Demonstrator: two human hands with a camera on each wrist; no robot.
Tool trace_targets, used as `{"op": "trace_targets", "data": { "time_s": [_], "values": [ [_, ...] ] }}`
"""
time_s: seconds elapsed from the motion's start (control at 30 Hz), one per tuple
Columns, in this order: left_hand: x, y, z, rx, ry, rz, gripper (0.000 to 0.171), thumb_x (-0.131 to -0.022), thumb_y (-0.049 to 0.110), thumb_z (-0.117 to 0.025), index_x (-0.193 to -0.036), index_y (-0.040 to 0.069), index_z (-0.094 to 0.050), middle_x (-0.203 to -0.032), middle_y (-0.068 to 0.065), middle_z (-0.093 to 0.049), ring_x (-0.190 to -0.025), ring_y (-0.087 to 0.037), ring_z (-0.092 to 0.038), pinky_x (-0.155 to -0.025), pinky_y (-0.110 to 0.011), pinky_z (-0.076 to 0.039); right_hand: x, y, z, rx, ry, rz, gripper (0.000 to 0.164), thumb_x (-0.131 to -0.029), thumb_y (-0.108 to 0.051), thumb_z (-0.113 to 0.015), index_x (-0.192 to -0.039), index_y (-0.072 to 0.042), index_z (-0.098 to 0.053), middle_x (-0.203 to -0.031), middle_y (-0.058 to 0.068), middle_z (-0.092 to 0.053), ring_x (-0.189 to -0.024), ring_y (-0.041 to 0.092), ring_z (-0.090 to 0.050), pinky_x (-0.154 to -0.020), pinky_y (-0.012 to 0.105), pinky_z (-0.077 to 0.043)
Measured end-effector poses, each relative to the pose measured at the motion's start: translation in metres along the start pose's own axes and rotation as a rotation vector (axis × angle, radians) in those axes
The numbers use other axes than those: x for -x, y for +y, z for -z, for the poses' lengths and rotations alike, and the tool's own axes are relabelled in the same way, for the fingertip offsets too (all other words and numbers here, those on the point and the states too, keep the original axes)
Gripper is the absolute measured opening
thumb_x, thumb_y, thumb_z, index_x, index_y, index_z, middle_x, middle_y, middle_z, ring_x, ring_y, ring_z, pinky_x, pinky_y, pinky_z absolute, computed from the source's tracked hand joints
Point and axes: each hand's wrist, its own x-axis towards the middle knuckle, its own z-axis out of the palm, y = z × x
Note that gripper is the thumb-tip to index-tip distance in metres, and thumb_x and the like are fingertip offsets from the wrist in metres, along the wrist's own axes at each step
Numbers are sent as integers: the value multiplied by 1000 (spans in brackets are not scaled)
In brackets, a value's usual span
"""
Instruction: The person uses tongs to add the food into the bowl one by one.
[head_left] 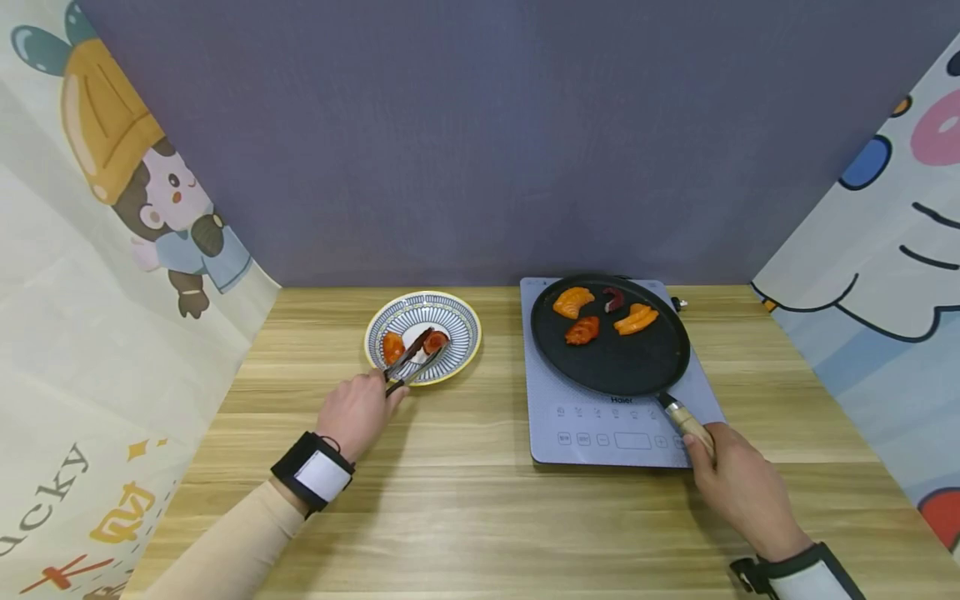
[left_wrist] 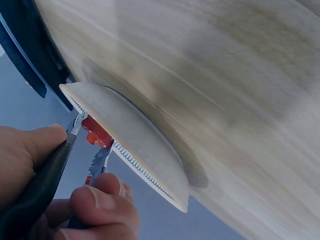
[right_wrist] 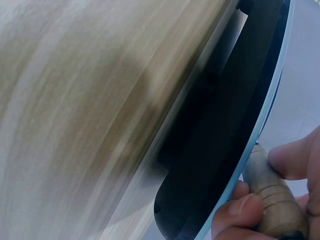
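My left hand [head_left: 358, 415] holds black-handled metal tongs [head_left: 423, 368] over a patterned plate [head_left: 470, 348]. Between the tongs' tips is a reddish piece of food [head_left: 435, 342], and an orange piece [head_left: 393, 347] lies beside it on the plate. In the left wrist view the serrated tips [left_wrist: 98, 164] reach over the plate's rim, on either side of the red food [left_wrist: 97, 133]. My right hand [head_left: 742, 483] grips the wooden handle [head_left: 696, 429] of a flat black pan [head_left: 622, 362]. Several orange and red pieces, including an orange slice [head_left: 573, 302], lie in the pan.
Beneath the pan is a grey induction cooker [head_left: 543, 392] with touch buttons along its front. A wood-grain table [head_left: 465, 517] carries everything. Behind it rises a blue-grey wall [head_left: 450, 150], with printed cloths [head_left: 150, 333] at the sides.
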Motion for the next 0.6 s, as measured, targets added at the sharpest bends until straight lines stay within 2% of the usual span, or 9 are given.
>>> {"op": "trace_targets", "data": {
  "time_s": [0.3,0.6],
  "values": [
    [-3,7,0,3,60,-38,44,-89,44,-65,-72,4,-53,-57,-9,-50,-46,-27,-52,-40,-41,-38,0,0,0,3,-7,-13,27,-96,-22,-56,-98,5,-55,-72,7,-48,-57,21,-45,-46,32,-31],
    [-4,15,0,11,72,-43,45,-89,45,-65,-73,5,-52,-57,-8,-48,-45,-25,-49,-38,-38,-35,0,0,-1,5,-3,-10,27,-96,-22,-56,-97,5,-55,-71,7,-47,-57,21,-44,-46,32,-31]
  ]
}}
